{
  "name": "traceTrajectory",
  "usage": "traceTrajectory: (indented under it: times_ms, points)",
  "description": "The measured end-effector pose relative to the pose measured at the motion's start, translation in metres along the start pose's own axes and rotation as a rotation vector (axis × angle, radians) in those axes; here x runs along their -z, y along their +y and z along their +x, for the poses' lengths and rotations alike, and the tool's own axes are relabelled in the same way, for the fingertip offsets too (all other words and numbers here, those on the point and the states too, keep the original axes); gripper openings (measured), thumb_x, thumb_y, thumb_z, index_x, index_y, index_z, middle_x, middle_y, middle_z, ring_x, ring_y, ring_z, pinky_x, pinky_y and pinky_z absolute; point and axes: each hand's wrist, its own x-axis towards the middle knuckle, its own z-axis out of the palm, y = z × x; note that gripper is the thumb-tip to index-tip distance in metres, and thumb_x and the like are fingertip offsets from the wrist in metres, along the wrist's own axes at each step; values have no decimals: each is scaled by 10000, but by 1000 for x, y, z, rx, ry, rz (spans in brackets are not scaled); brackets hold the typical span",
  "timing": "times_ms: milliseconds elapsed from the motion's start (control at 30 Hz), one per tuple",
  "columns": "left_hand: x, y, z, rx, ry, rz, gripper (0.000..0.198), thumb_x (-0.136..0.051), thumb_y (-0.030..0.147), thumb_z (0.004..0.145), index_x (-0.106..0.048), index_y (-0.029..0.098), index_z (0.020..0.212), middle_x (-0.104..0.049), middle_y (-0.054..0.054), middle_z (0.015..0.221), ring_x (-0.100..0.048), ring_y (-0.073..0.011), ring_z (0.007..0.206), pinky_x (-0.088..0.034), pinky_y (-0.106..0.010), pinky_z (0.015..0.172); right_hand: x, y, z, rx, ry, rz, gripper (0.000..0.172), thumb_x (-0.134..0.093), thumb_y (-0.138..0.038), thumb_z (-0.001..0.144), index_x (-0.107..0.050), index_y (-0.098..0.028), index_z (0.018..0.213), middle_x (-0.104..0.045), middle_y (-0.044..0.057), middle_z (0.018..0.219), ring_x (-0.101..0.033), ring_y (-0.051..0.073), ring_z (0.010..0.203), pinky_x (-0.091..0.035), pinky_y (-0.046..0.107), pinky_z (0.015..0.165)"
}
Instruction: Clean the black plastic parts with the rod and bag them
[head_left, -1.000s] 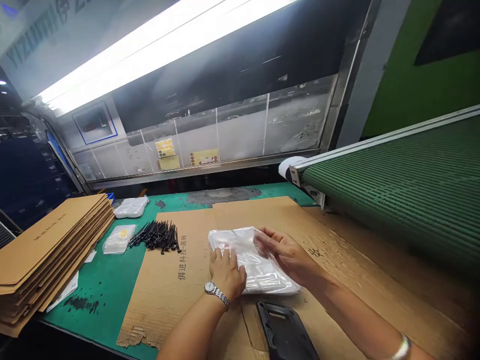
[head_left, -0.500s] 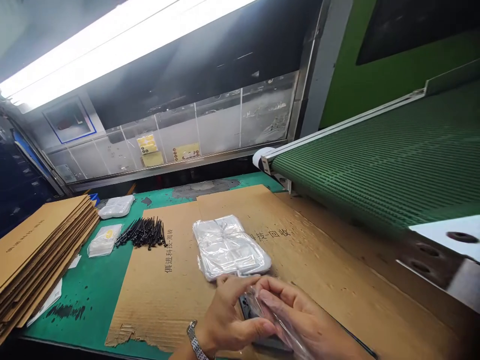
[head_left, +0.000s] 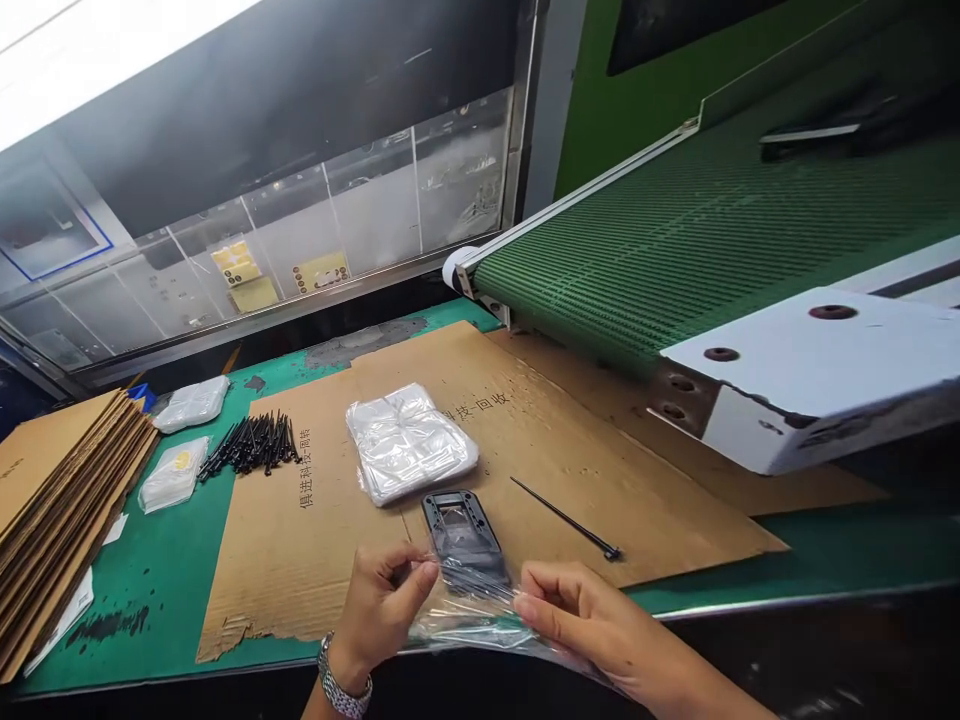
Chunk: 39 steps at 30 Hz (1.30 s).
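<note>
My left hand [head_left: 390, 605], with a metal watch at the wrist, pinches one side of a clear plastic bag [head_left: 487, 632]. The other side of the bag is between the thumb and fingers of my right hand [head_left: 577, 615]. Just beyond the bag, a dark plastic part [head_left: 459, 530] lies on the cardboard, its near end seen through the film. Behind it rests a stack of clear bags [head_left: 409, 445]. One black pin-like piece [head_left: 566, 518] lies to the right, its thicker end toward the table edge.
Several black pieces [head_left: 255, 443] form a pile at the left, near two smaller bag stacks [head_left: 174, 472] [head_left: 193, 403]. Flat cardboard [head_left: 67, 500] is stacked far left. A green conveyor [head_left: 600, 275] comes in from the right, carrying a dark object [head_left: 810, 140].
My hands have moved apart, spreading the bag between them. The dark part and the single black piece now show more fully. The view has turned right, and a dark object appears on the conveyor.
</note>
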Motion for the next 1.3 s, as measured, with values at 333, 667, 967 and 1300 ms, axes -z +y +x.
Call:
traceTrajectory:
  times_ms: [333, 667, 967, 1300]
  points:
    - [-22, -9, -9, 14, 211, -86, 387, -456, 451, 849, -542, 161, 1089, -606, -30, 720, -555, -138, 646, -452, -265, 634, -14, 7, -4, 7, -34, 162, 522, -621, -668, 684, -480, -165, 669, -463, -15, 561, -354, 85, 487, -244, 207, 452]
    - [-32, 8, -25, 140, 103, -313, 411, -509, 547, 782, -556, 151, 685, -436, 41, 521, -378, -77, 486, -324, -222, 496, -20, 6, -12, 185, 159, -174, 459, -513, -596, 800, -494, -184, 599, -474, -11, 561, -432, 130, 524, -361, 237, 491]
    - [-69, 7, -29, 249, 250, -954, 290, -650, 401, 736, -490, 175, 650, -547, 18, 609, -497, -93, 594, -406, -235, 629, -32, 13, -10, 309, 312, -514, 293, -540, -346, 770, -420, -206, 542, -510, -9, 539, -475, 146, 497, -379, 238, 476]
    - [-60, -15, -19, 269, 701, -814, 319, -663, 374, 712, -389, 211, 710, -372, 99, 538, -324, -37, 415, -258, -151, 395, -34, 16, 4, 891, 632, -711, 100, -474, -137, 858, -508, -215, 806, -493, -41, 555, -434, 105, 450, -348, 211, 454]
